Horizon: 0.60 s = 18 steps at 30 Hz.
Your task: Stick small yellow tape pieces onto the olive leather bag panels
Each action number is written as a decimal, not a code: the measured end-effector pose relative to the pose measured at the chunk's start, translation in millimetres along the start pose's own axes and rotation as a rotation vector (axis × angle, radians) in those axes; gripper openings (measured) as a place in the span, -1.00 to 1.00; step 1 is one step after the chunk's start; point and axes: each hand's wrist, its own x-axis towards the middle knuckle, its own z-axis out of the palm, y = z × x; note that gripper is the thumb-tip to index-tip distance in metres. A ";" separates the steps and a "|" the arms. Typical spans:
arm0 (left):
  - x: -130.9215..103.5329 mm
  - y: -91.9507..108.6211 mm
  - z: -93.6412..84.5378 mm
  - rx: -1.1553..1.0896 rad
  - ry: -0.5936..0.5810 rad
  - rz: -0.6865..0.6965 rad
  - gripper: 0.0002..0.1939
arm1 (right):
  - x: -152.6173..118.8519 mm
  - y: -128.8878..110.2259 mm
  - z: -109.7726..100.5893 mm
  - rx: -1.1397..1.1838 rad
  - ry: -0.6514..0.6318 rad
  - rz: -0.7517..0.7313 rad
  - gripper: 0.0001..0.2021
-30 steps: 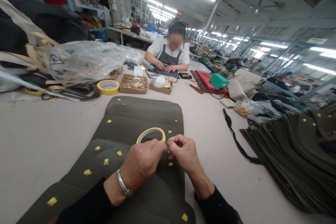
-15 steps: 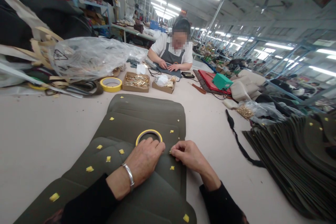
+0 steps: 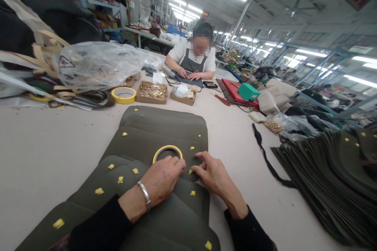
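Overlapping dark olive panels (image 3: 188,211) lie in front of me, dotted with small yellow tape pieces (image 3: 120,179). My left hand (image 3: 160,182), with a silver bangle at its wrist, is closed on the near edge of a roll of yellow tape (image 3: 167,148) that rests on the panels. To the right, my right hand (image 3: 216,172) is open, its thumb and index finger apart at the panels' right edge. Its thumb tip is at another piece of yellow tape (image 3: 190,171). A small metal fitting (image 3: 199,136) shows on a panel farther up.
Across the table (image 3: 241,145) a co-worker (image 3: 198,60) bends over dark material. Between us stand a second tape roll (image 3: 123,95), a box of gold-coloured hardware (image 3: 152,92) and another box (image 3: 183,96). At right, a stack of olive panels (image 3: 324,180) lies beside a black strap (image 3: 266,159).
My right thumb and index finger have come apart from their pinch; yellow tape now shows on the panel at the thumb. The left hand keeps its place on the roll.
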 end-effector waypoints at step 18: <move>-6.5 -11.7 1.5 -0.234 0.198 0.120 -0.81 | -1.1 -6.1 -5.4 0.047 -0.312 -0.052 -0.79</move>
